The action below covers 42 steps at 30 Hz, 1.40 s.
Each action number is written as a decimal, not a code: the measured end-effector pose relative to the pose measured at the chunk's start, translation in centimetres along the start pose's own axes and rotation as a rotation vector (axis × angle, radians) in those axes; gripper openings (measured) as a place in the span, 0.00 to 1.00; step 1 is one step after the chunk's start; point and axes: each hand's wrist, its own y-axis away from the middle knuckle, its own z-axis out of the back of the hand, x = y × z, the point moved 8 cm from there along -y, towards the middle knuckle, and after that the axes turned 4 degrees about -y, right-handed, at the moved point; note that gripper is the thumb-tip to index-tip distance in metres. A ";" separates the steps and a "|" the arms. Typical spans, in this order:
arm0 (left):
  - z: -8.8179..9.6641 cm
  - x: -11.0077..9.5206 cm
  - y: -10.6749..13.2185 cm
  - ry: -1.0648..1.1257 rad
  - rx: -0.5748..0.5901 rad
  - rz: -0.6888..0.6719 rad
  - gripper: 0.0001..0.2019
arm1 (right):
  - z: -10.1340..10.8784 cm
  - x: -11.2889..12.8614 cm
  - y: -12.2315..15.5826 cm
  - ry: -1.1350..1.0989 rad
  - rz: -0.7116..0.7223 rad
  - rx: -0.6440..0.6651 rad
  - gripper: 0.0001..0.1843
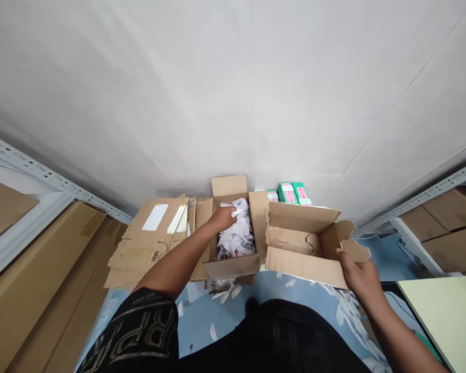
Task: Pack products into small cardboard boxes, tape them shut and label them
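An open cardboard box [233, 268] full of crumpled white paper scraps [237, 235] stands in the middle, its flaps folded outward. My left hand [223, 219] is over the back left of this box, closed on a piece of white paper. To the right, a second open cardboard box [305, 263] is tilted towards me, with only its bare brown inside showing. My right hand [360, 273] grips its right front edge, thumb on top and the other fingers mostly hidden.
Flattened cardboard [140, 254] is stacked at left. Green and pink packages [289, 193] stand by the wall. Shelves with cartons flank both sides, and a pale table [446, 316] is at lower right. Paper strips [347, 311] litter the blue floor.
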 end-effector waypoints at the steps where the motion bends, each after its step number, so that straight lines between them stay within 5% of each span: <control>1: 1.2 -1.1 0.9 0.016 -0.037 -0.041 0.04 | -0.1 0.3 0.0 0.005 0.002 0.004 0.24; 5: 7.1 -8.4 5.6 0.078 -0.243 -0.334 0.05 | -0.8 1.4 0.1 0.022 0.017 0.029 0.23; 8: 9.6 -14.4 8.7 0.062 -0.275 -0.541 0.09 | -1.3 2.5 0.5 -0.010 0.077 0.023 0.23; 11: 9.4 -18.2 9.4 -0.012 -0.229 -0.563 0.18 | -1.7 3.2 1.1 -0.017 0.101 0.016 0.23; 16: 7.1 -21.5 8.7 -0.072 -0.143 -0.628 0.37 | -1.2 2.7 1.7 -0.051 0.055 -0.006 0.20; 22: 7.5 -26.4 9.2 0.072 -0.204 -0.926 0.24 | 3.7 -2.2 2.2 -0.182 -0.072 -0.161 0.20; 27: 7.4 -33.7 9.6 0.230 -0.253 -1.037 0.14 | 10.3 -9.1 3.5 -0.238 -0.182 -0.327 0.23; 32: 2.5 -43.6 10.9 0.215 -0.075 -1.192 0.13 | 18.0 -19.1 4.6 -0.247 -0.318 -0.511 0.24; 42: -14.8 -60.4 10.2 0.193 0.274 -1.099 0.11 | 33.4 -43.6 6.8 -0.145 -0.661 -0.679 0.33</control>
